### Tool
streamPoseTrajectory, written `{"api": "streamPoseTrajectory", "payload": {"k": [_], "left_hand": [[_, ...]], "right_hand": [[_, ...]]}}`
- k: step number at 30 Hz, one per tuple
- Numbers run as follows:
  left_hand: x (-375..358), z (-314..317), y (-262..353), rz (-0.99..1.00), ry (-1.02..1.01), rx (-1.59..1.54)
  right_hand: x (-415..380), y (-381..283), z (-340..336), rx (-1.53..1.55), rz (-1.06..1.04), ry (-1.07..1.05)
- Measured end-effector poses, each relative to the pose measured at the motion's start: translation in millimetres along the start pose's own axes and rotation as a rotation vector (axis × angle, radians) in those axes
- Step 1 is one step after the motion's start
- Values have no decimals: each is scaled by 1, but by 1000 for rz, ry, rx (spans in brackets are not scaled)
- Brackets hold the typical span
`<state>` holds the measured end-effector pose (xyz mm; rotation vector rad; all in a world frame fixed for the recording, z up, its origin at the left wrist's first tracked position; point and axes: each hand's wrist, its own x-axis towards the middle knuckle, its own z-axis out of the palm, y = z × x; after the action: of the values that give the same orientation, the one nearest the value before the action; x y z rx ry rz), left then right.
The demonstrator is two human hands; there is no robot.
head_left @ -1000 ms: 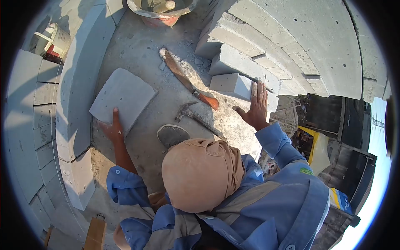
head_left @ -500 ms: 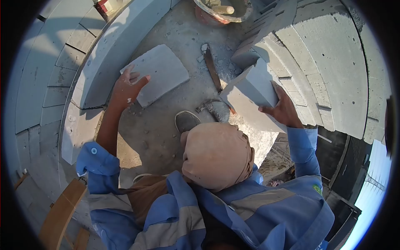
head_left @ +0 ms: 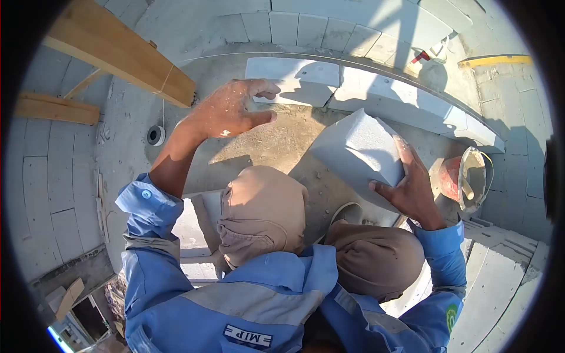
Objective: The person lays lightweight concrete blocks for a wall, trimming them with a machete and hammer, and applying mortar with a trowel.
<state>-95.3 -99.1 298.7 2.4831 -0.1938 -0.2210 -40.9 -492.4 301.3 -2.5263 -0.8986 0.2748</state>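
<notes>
My right hand (head_left: pixel 415 185) grips a pale grey concrete block (head_left: pixel 362 150) at its right end, with the thumb on the near face and fingers along the far side. The block is tilted above the floor, in front of my knees. My left hand (head_left: pixel 226 110) is empty and raised, its thumb and fingers apart. It hovers near the left end of a low row of blocks (head_left: pixel 294 76). A thin string runs along behind that row from a wooden beam (head_left: pixel 126 50).
A reddish bucket (head_left: pixel 451 177) with a handled tool in it stands at the right. A yellow bar (head_left: pixel 494 60) and a red-handled tool (head_left: pixel 420 57) lie at the back right. On the left is a small roll (head_left: pixel 156 135). Block walls surround the floor.
The view has turned left, toward the low row. My right hand has carried its block away from the right-hand stack. My left hand has left the other block and is lifted, empty.
</notes>
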Motion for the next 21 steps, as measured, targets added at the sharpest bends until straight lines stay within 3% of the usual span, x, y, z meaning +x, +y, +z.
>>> {"api": "streamPoseTrajectory", "payload": {"k": [2, 4, 5, 7, 10, 14, 19, 21], "left_hand": [[-54, 9, -75, -227, 67, -125], [-100, 18, -130, -517, 19, 128], [-118, 23, -156, -530, 30, 117], [-144, 40, -200, -718, 0, -29], [-155, 64, -232, -796, 139, -387], [-136, 84, -245, -834, 302, -519], [-130, 118, -262, -708, 686, -875], [-131, 129, -267, -731, 703, -800]], "right_hand": [[42, -28, 21, 18, -157, -27], [84, -67, 43, -65, -247, -142], [105, -102, 48, -70, -194, -263], [147, -134, 81, -125, -240, -306], [193, -174, 136, -197, -261, -378], [236, -225, 194, -334, -286, -309], [262, -245, 241, -316, -312, -336], [268, -245, 256, -281, -400, -314]]}}
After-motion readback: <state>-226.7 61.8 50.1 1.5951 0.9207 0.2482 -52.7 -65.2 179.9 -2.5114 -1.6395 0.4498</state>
